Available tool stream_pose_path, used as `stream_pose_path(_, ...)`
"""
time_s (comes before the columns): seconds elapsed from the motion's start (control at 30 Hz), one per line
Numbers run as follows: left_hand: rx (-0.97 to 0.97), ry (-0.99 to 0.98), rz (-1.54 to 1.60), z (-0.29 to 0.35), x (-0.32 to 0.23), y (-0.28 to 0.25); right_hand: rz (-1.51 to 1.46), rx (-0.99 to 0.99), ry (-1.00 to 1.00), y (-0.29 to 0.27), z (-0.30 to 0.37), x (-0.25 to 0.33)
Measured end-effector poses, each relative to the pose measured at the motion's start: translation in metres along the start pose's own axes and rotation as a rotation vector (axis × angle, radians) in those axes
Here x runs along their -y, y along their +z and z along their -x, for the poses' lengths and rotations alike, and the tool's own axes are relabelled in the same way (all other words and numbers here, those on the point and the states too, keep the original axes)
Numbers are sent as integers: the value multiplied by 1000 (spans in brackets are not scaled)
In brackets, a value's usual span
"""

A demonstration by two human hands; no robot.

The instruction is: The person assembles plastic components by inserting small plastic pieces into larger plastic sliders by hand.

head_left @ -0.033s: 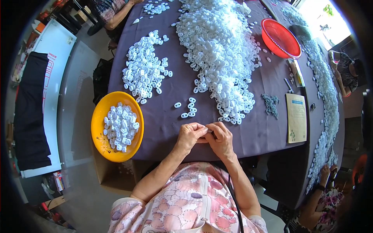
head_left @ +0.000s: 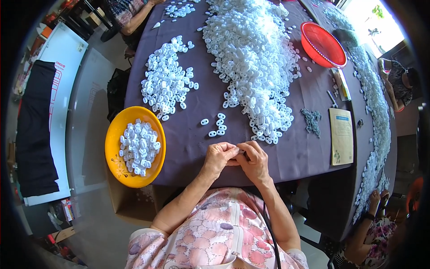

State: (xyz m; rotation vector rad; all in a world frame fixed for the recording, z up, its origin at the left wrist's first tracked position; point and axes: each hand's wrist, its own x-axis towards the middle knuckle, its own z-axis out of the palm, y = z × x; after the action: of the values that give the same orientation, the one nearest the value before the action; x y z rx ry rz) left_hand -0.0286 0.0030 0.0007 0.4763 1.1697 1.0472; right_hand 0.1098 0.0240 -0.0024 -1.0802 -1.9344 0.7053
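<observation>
left hand [head_left: 217, 158] + right hand [head_left: 255, 162]: fingers [head_left: 252, 150] pinching small part [head_left: 242, 151], mostly hidden | loose white two-hole pieces [head_left: 221, 127] ahead on desk [head_left: 188, 150] | yellow bowl [head_left: 113, 139] left

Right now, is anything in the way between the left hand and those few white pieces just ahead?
No, nothing visible stands between the left hand and the few white pieces; only dark tablecloth shows there.

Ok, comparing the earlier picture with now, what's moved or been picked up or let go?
Nothing visibly changed: nothing was newly taken hold of or let go. The left hand and right hand stay together at the table edge, fingertips meeting around something mostly hidden. The loose white pieces, yellow bowl and red basket look as before.
</observation>
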Motion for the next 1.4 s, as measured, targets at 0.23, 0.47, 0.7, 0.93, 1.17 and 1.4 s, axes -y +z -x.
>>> stream_pose_path(0.23,63,22,17,-3,6,-6,-74,12,45,-2,1,2)
stream_pose_path(0.47,39,23,-32,-3,5,-2,-55,11,77,-1,5,4)
stream_pose_path(0.7,11,74,-86,-6,9,-3,101,-28,-77,2,6,5)
stream_pose_path(0.93,29,90,-114,-4,10,-3,113,-13,-97,2,7,3)
stream_pose_path(1.17,44,80,-110,-3,9,-6,129,-10,-122,1,8,4)
stream_pose_path(1.4,64,88,-99,1,11,-6,129,-20,-113,3,10,1)
